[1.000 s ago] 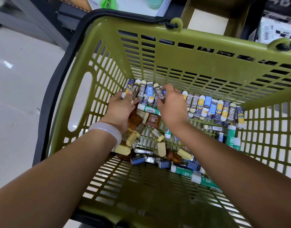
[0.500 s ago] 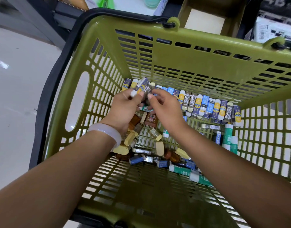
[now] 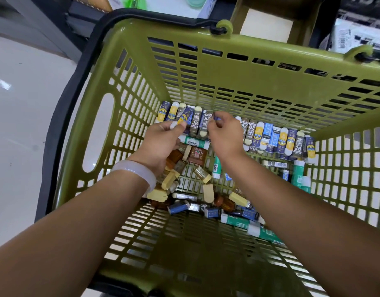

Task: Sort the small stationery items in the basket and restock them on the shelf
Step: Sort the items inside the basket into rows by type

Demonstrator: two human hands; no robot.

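Observation:
I look down into an olive-green plastic basket. Sleeved erasers stand in a row along its far wall. Loose cream and brown erasers and green-and-white erasers lie scattered on the floor of the basket. My left hand, with a pale bangle on the wrist, pinches a blue-and-yellow eraser at the left end of the row. My right hand pinches a small blue eraser just to the right of it. The two hands are close together.
The basket's black handle lies folded along the left rim. White floor spreads to the left. Beyond the far rim are dark shelving, a cardboard box and packaged goods at the upper right.
Both hands rose slightly from the row, came together, and now each pinches an eraser at the row's left end. The row's left part looks more upright.

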